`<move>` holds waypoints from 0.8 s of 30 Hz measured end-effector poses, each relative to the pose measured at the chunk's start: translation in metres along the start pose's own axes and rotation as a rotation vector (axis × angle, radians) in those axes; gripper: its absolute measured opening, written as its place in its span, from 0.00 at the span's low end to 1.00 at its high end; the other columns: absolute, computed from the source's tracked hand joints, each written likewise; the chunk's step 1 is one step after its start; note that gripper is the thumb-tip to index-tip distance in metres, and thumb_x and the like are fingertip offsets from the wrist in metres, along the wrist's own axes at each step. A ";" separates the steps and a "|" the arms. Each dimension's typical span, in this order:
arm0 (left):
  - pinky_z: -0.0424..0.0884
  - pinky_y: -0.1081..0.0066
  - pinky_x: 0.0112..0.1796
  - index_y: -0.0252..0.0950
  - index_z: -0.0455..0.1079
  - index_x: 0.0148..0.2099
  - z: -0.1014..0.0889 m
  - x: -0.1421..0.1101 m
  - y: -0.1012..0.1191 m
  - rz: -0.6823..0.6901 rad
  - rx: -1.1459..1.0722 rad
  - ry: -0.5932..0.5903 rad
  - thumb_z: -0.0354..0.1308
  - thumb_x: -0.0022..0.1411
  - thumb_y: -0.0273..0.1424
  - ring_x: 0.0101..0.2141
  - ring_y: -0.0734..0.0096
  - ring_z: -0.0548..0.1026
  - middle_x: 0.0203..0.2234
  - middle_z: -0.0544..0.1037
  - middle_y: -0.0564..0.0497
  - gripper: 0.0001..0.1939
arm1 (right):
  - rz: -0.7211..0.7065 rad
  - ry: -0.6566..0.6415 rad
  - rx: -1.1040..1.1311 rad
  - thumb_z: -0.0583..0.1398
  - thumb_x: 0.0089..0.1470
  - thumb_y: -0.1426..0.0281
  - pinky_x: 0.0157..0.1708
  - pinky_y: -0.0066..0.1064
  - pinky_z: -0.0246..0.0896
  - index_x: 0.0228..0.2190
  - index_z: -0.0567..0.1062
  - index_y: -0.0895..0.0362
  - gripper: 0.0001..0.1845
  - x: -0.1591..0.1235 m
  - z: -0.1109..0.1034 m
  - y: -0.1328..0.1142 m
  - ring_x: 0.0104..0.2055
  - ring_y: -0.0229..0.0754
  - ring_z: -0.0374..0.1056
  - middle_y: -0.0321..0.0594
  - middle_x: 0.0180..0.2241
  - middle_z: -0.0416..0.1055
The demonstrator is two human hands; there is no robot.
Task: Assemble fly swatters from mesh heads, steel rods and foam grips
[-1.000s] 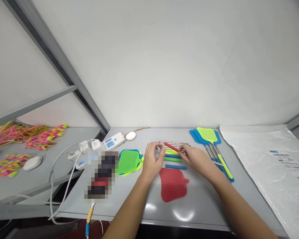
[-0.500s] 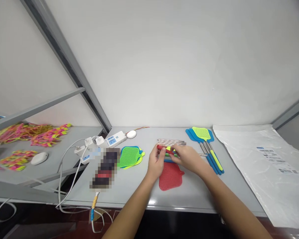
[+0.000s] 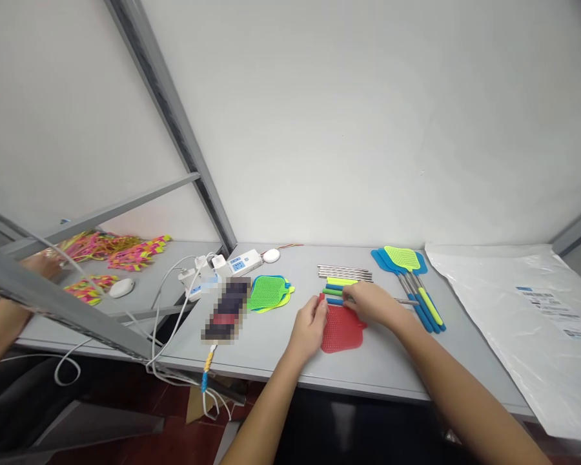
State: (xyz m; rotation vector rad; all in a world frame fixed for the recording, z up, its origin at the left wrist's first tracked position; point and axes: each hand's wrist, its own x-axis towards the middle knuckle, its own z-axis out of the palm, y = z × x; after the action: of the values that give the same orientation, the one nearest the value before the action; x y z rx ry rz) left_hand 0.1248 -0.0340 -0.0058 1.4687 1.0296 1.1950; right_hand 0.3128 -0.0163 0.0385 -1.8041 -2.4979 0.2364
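Note:
My left hand (image 3: 310,323) is closed around a short red handle grip (image 3: 321,297), whose end pokes up between thumb and fingers. My right hand (image 3: 368,302) is curled over the right ends of several loose grips, among them a green grip (image 3: 332,292) and a blue grip (image 3: 335,301); what its fingers pinch is hidden. A thin metal rod (image 3: 407,301) shows beyond my right wrist. Under both hands lies a red perforated fly swatter head (image 3: 343,329). Several metal rods (image 3: 345,271) lie side by side behind the grips.
Assembled fly swatters (image 3: 411,284) lie to the right, beside a white plastic bag (image 3: 503,310). Leftward are green swatter heads (image 3: 268,294), a pixelated device (image 3: 227,310), power strips (image 3: 244,261) and cables. Past the metal frame, another person's arm (image 3: 10,323) reaches toward colourful strips (image 3: 135,252).
My hands have parted: the red grip, earlier between both, is now in my left hand, lower. My right hand has moved onto the loose grips. The view has shifted left, showing another person's arm.

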 end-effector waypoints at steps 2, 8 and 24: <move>0.56 0.76 0.22 0.36 0.62 0.29 0.000 -0.003 -0.001 0.005 0.000 -0.040 0.52 0.63 0.44 0.19 0.78 0.60 0.18 0.63 0.57 0.18 | 0.027 0.004 -0.014 0.55 0.58 0.68 0.29 0.28 0.53 0.35 0.75 0.55 0.09 0.004 0.004 -0.002 0.34 0.44 0.71 0.43 0.33 0.76; 0.55 0.76 0.22 0.36 0.59 0.31 0.005 0.021 0.004 0.070 -0.069 0.008 0.46 0.66 0.44 0.19 0.79 0.58 0.17 0.60 0.59 0.18 | 0.121 0.035 -0.051 0.53 0.59 0.67 0.33 0.29 0.55 0.41 0.73 0.58 0.13 0.012 0.011 -0.004 0.39 0.46 0.71 0.49 0.38 0.75; 0.57 0.75 0.23 0.37 0.54 0.26 0.054 0.065 -0.006 0.097 -0.245 -0.086 0.43 0.68 0.41 0.19 0.79 0.58 0.17 0.59 0.58 0.20 | 0.107 0.141 -0.011 0.59 0.53 0.66 0.26 0.29 0.50 0.34 0.72 0.55 0.06 0.015 0.018 0.019 0.32 0.45 0.71 0.42 0.32 0.75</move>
State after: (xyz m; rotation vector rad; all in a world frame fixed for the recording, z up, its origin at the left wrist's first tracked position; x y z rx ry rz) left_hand 0.1890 0.0217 -0.0036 1.3761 0.7328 1.2669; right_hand 0.3235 0.0015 0.0169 -1.8897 -2.3168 0.0968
